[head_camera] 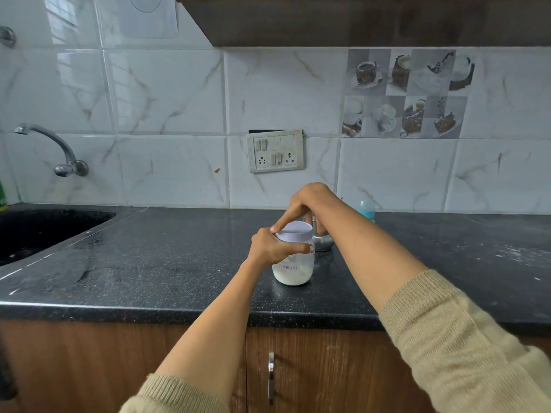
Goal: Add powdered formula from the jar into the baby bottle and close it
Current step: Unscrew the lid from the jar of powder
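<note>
The left hand (269,248) was wrapped round the upper body of the jar (293,260), thumb across the front just under the lid (294,231), fingers out of sight behind. The right hand (307,204) came down from above w/ fingers curled over the lid's rim, index tip on the near-left edge and the rest on the far side, gripping it. The lid sat on the jar.

The jar carried a strip label w/ handwritten purple letters, approx. "Formula"; the first letters were partly hidden by the left hand. The jar was clear, rounded at the base, w/ white powder filling about the bottom third and a film of powder on the walls above. The lid was white, flat-topped.

The jar stood upright on the black speckled counter (179,263), mid-depth, well back from the front edge. Just behind it, touching or nearly so, sat a small steel bowl (323,242), mostly hidden by the right wrist. Further back-right near the wall stood the bottle (367,208), teal collar and clear cap, partly behind the right forearm.

Counter left of the jar was bare up to the sink (44,231); the right side was open too, w/ a dusting of white powder at far right. A tap (53,150) and a switchboard (275,151) were on the tiled wall.
</note>
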`<state>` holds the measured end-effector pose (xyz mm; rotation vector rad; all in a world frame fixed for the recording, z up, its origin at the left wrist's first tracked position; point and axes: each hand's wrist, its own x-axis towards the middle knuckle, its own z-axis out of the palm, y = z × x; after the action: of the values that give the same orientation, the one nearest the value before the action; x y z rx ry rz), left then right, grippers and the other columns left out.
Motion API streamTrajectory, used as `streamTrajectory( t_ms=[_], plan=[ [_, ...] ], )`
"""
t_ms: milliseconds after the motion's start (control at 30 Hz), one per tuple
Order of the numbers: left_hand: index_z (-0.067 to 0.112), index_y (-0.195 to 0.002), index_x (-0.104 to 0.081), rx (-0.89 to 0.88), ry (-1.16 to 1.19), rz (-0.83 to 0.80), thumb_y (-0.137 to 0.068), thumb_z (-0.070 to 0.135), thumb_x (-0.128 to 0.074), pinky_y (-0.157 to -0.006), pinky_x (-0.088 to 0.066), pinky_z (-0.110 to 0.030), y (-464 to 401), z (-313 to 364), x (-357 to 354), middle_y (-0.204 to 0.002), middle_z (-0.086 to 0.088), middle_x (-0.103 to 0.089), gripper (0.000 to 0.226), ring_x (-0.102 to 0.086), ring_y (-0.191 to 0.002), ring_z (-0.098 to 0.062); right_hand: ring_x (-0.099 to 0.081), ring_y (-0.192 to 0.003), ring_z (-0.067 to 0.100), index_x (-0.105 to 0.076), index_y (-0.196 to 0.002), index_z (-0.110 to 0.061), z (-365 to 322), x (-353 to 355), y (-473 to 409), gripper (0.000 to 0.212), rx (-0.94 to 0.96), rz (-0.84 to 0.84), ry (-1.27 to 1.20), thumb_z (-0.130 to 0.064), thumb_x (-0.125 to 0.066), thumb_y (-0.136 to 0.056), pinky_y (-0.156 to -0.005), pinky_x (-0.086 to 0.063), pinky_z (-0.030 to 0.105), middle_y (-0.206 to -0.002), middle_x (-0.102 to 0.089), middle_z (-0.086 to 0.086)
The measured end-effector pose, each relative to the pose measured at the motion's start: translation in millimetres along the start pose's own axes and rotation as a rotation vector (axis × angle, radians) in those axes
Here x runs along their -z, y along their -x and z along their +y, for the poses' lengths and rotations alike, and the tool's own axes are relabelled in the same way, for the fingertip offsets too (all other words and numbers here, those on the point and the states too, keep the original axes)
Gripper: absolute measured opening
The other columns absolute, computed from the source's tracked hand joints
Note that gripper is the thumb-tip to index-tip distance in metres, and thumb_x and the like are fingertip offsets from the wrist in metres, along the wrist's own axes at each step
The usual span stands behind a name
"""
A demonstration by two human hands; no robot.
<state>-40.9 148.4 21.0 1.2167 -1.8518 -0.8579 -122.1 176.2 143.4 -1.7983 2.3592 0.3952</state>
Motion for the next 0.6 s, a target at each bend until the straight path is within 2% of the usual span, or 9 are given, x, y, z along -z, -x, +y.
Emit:
streamTrajectory(
  t_ms=[67,133,200,233,300,367,433,533,600],
  plan=[
    [0.021,-0.069,-0.053,0.011,0.001,-0.019,-0.058,0.042,-0.086,-0.056,-0.046,-0.024,-0.3,-0.5,0.4,-0.075,0.002,-0.059,0.041,-0.056,-0.068,-0.01,-0.061,-0.074,0.026,-0.04,-0.141,-0.014,-0.3,-2.7,0.7,0.087,0.028,0.022,0.014,-0.064,-0.063,-0.074,-0.071,-0.052,0.035,-0.138,-0.05,0.013],
    [0.021,-0.07,-0.055,0.02,0.001,-0.017,-0.058,0.041,-0.086,-0.057,-0.046,-0.023,-1.4,-1.5,0.5,-0.076,0.004,-0.061,0.04,-0.057,-0.071,-0.01,-0.063,-0.074,0.023,-0.045,-0.137,-0.02,0.3,-4.5,2.3,0.076,0.085,0.021,0.01,-0.054,-0.066,-0.072,-0.08,-0.054,0.035,-0.139,-0.048,0.009],
    [0.019,-0.076,-0.063,0.014,0.014,-0.015,-0.054,0.042,-0.087,-0.061,-0.049,-0.025,-3.4,-3.6,-0.3,-0.083,0.002,-0.067,0.04,-0.062,-0.078,-0.013,-0.057,-0.076,0.018,-0.045,-0.138,-0.027,2.3,-4.7,2.6,0.062,0.167,0.025,0.016,-0.038,-0.064,-0.081,-0.077,-0.051,0.028,-0.136,-0.043,0.001],
    [0.018,-0.08,-0.067,0.01,0.018,-0.013,-0.053,0.043,-0.087,-0.065,-0.052,-0.027,-3.8,-3.8,-0.4,-0.087,0.001,-0.069,0.042,-0.064,-0.081,-0.014,-0.054,-0.081,0.017,-0.043,-0.139,-0.03,2.6,-4.9,4.2,0.059,0.193,0.016,0.026,-0.028,-0.064,-0.083,-0.076,-0.049,0.027,-0.134,-0.042,0.001],
    [0.018,-0.082,-0.069,0.015,0.016,-0.01,-0.053,0.044,-0.087,-0.07,-0.054,-0.03,-5.3,-4.6,-0.6,-0.09,0.001,-0.069,0.043,-0.065,-0.084,-0.014,-0.05,-0.102,0.022,-0.044,-0.135,-0.036,2.2,-4.8,2.8,0.063,0.228,-0.035,0.028,-0.018,-0.066,-0.08,-0.087,-0.051,0.033,-0.14,-0.04,0.002],
    [0.016,-0.076,-0.063,0.017,-0.005,-0.009,-0.054,0.046,-0.086,-0.066,-0.051,-0.029,-5.3,-4.4,-0.3,-0.089,-0.002,-0.066,0.044,-0.062,-0.08,-0.015,-0.043,-0.122,0.025,-0.051,-0.123,-0.042,-1.2,-3.8,0.1,0.055,0.236,-0.085,-0.018,-0.026,-0.072,-0.074,-0.1,-0.046,0.044,-0.143,-0.037,-0.002],
    [0.015,-0.09,-0.06,-0.005,-0.023,0.007,-0.055,0.045,-0.086,-0.071,-0.051,-0.03,-3.0,-2.3,-0.9,-0.095,-0.001,-0.061,0.054,-0.059,-0.085,-0.017,-0.037,-0.132,0.025,-0.055,-0.115,-0.042,-5.1,-3.0,-1.4,0.053,0.245,-0.047,-0.043,-0.051,-0.073,-0.067,-0.105,-0.039,0.049,-0.145,-0.038,-0.005],
    [0.021,-0.119,-0.055,-0.029,0.037,0.034,-0.052,0.043,-0.089,-0.085,-0.052,-0.033,-1.3,-1.4,-1.1,-0.11,0.004,-0.057,0.079,-0.055,-0.102,-0.016,-0.041,-0.132,0.029,-0.042,-0.139,-0.031,-4.9,-2.3,-4.4,0.087,0.167,0.04,-0.033,-0.077,-0.057,-0.067,-0.101,-0.043,0.047,-0.152,-0.032,0.0],
    [0.019,-0.106,-0.059,-0.023,0.027,0.017,-0.055,0.041,-0.088,-0.075,-0.05,-0.028,0.5,0.0,-0.4,-0.096,0.005,-0.057,0.063,-0.056,-0.093,-0.015,-0.05,-0.126,0.033,-0.03,-0.148,-0.021,-0.5,-2.2,-7.3,0.099,0.066,0.025,-0.021,-0.078,-0.054,-0.07,-0.093,-0.049,0.042,-0.153,-0.033,0.007]
  ],
)
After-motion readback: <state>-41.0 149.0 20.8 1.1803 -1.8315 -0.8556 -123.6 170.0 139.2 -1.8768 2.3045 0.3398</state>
